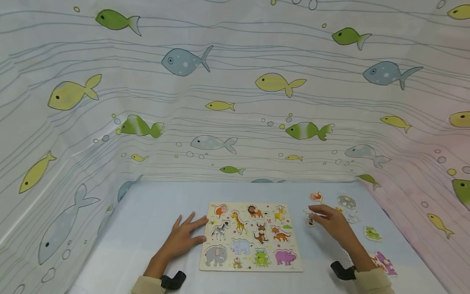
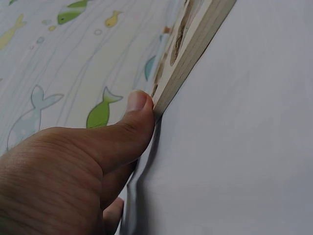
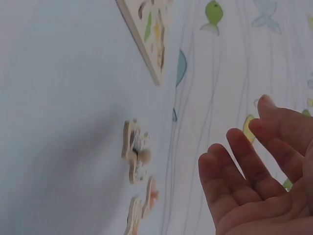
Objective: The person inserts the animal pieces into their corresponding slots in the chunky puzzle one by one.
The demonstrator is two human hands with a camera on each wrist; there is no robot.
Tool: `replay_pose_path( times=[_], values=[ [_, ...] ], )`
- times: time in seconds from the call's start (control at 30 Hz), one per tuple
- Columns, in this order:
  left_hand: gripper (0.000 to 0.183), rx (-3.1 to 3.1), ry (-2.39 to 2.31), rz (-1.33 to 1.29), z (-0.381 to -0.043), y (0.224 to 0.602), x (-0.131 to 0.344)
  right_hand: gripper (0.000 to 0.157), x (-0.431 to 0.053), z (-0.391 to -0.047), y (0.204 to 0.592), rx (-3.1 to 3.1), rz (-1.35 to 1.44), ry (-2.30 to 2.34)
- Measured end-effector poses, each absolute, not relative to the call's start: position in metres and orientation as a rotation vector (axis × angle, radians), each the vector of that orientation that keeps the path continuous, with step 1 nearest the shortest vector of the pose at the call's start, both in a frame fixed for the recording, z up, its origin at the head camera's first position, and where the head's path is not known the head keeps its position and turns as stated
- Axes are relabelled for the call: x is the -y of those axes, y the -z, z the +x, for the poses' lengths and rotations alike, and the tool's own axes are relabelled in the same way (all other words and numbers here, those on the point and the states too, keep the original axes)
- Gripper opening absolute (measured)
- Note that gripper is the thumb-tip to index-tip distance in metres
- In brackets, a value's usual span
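Note:
A wooden animal puzzle board (image 1: pixel 253 267) lies on the table, showing a zebra, giraffe, lion, elephant, frog, hippo and other animals. My left hand (image 1: pixel 183 239) is spread at its left side; in the left wrist view, the thumb (image 2: pixel 139 105) rests at the corner of the board's edge (image 2: pixel 195 51). To the board's right, my right hand (image 1: pixel 332 222) hovers with relaxed fingers over a small black-and-white puzzle piece (image 1: pixel 309 220). The right wrist view shows the fingers (image 3: pixel 244 171) apart from the puzzle pieces (image 3: pixel 137 152), with nothing between them.
Beyond my right hand lie more loose pieces: a red one (image 1: pixel 316 197), a grey elephant (image 1: pixel 346 201), a green frog (image 1: pixel 373 233) and a purple one (image 1: pixel 383 262). A fish-patterned curtain (image 1: pixel 235 122) surrounds the table (image 1: pixel 125 245) at the back and sides.

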State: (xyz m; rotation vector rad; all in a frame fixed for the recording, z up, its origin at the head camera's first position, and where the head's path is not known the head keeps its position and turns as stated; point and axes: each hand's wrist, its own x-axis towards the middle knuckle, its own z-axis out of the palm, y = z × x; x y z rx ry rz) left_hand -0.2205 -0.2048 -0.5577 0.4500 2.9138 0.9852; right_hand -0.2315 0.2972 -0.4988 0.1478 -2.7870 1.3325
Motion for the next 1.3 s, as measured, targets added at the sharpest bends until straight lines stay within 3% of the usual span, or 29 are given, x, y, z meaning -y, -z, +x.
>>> replay_pose_path(
  times=[0.47, 1.3],
  values=[
    [0.065, -2.961, -0.98, 0.466, -0.218, 0.557, 0.208, 0.062, -0.364, -0.234, 0.492, 2.81, -0.126, -1.289],
    [0.066, -2.931, -0.981, 0.456, -0.219, 0.554, 0.204, 0.072, -0.426, -0.257, 0.525, 2.75, -0.457, -1.479]
  ],
)
